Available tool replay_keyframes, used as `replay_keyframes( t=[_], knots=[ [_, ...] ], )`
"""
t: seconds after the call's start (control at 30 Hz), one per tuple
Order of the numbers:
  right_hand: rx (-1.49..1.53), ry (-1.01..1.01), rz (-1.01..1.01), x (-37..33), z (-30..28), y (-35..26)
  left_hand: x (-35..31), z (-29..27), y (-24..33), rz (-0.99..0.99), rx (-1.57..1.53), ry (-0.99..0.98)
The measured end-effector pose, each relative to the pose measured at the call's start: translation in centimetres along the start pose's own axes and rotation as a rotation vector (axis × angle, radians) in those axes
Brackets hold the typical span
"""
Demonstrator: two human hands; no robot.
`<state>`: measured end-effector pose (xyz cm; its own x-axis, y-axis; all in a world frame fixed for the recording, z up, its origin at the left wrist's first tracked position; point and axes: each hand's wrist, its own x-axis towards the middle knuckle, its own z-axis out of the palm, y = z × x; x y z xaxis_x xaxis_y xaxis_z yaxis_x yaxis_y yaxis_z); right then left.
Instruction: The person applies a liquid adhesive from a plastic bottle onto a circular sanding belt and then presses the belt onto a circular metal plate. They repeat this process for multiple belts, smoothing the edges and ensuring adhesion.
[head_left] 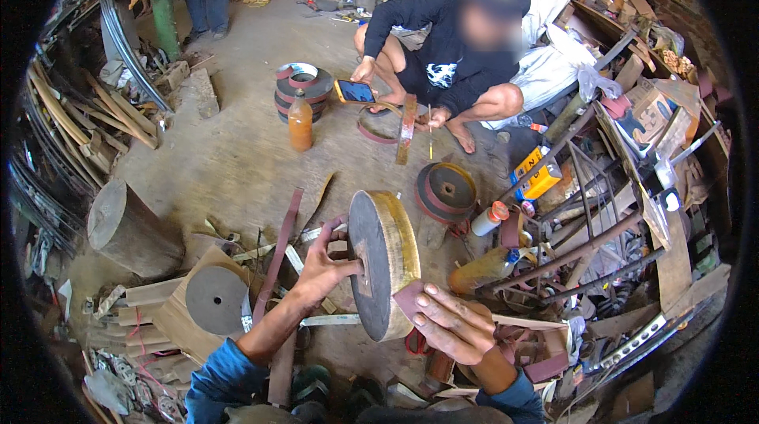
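Observation:
A thick grey sanding wheel (370, 262) with a yellowish, glue-smeared rim stands on edge between my hands. My left hand (322, 266) grips it at its left face, the thumb at the square plate in the hub and the fingers spread behind. A maroon piece of abrasive cloth (409, 298) lies against the lower right of the rim. My right hand (455, 323) holds this piece there, fingers pressed together over it, thumb hidden. A loose maroon abrasive strip (278, 254) lies on the floor to the left of the wheel.
Opposite me a person (443, 52) squats with a phone (355, 92) and an abrasive band (405, 130). Around us are an orange bottle (300, 122), a maroon-rimmed wheel (446, 193), a grey disc (217, 299), a log (130, 226) and metal scrap at right.

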<state>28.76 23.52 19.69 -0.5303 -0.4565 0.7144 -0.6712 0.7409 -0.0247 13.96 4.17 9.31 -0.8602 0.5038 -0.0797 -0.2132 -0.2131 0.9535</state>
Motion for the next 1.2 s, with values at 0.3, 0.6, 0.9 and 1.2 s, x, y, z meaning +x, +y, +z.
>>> replay_keyframes(
  t=[0.3, 0.6, 0.9, 1.2],
  knots=[
    [-0.086, -0.022, -0.014, -1.1, 0.7, -0.9, -0.2, -0.3, -0.9, -0.128, -0.053, 0.057],
    [0.355, -0.124, 0.107, 0.7, -4.8, -3.0, -0.2, -2.2, -2.1, -0.12, -0.056, -0.03],
    [0.676, 0.171, 0.894, 7.7, -4.3, 3.3, -1.4, -1.3, -1.3, 0.131, 0.109, -0.337],
    [0.483, -0.188, 0.749, 8.0, -1.2, 4.4, -1.8, -0.5, -0.3, 0.267, 0.208, -0.433]
  ],
)
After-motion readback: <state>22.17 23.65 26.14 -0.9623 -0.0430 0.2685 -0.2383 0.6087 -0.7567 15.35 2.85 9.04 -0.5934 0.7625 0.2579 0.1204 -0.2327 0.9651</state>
